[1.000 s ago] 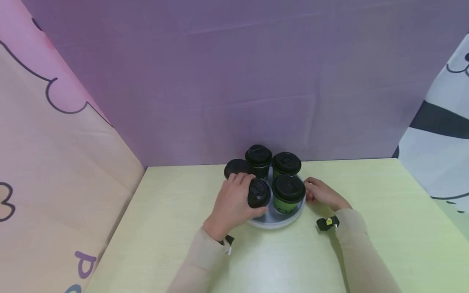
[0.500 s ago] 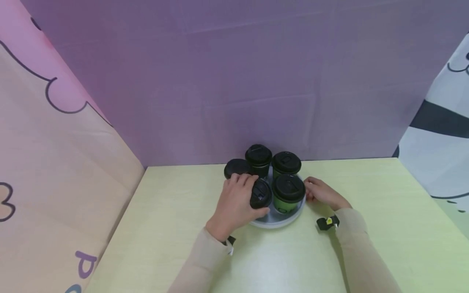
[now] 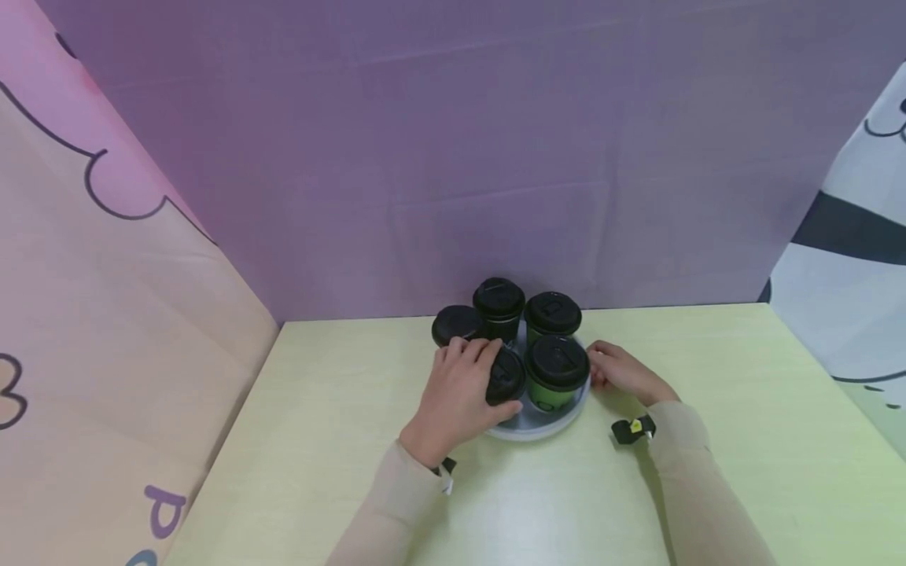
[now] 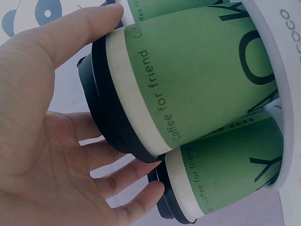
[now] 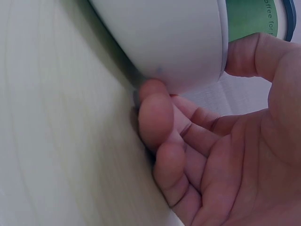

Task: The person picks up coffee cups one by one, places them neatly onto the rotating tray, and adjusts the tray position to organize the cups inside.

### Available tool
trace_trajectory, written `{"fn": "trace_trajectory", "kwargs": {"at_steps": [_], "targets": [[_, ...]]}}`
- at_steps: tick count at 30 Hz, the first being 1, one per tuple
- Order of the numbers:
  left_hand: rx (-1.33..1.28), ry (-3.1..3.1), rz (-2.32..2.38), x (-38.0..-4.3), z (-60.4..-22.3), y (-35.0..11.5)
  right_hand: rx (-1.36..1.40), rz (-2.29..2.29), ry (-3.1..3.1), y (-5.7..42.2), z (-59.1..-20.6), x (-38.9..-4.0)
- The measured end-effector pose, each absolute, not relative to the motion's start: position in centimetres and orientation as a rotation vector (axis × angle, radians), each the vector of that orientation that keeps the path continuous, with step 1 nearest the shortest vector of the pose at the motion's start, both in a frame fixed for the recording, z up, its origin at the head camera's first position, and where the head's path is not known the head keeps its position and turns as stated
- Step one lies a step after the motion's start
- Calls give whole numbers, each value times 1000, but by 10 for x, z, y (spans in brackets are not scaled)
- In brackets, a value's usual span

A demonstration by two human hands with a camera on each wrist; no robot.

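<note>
Several green paper coffee cups with black lids stand on a round pale tray. My left hand holds the front-left coffee cup by its lid, thumb on one side and fingers on the other. In the left wrist view, this cup shows "Coffee for friend" print, and its base is hidden behind the tray rim. Fingertips of that hand also lie close to a neighbouring cup's lid. At the tray's right side, my right hand grips the rim, thumb over the edge and curled fingers against the outer wall.
Other lidded cups stand close together: one front right, two at the back, one at the left. The light wooden table meets a purple cloth wall just behind the tray.
My left hand and the front-left cup have shifted slightly right, towards the front-right cup. My right hand and the tray stay where they were.
</note>
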State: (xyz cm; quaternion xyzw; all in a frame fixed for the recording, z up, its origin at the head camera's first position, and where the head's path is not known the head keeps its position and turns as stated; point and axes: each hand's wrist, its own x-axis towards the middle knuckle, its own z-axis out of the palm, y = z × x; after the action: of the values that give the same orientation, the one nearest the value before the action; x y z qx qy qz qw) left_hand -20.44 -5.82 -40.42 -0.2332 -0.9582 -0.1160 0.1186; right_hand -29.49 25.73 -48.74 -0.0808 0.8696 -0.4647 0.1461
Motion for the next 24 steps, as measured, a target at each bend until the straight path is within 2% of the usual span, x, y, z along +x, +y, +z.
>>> {"fn": "trace_trajectory", "kwargs": {"at_steps": [24], "targets": [[-711, -2787, -415, -202, -400, -60, -222, -1348, 2498, 257, -486, -292]]}}
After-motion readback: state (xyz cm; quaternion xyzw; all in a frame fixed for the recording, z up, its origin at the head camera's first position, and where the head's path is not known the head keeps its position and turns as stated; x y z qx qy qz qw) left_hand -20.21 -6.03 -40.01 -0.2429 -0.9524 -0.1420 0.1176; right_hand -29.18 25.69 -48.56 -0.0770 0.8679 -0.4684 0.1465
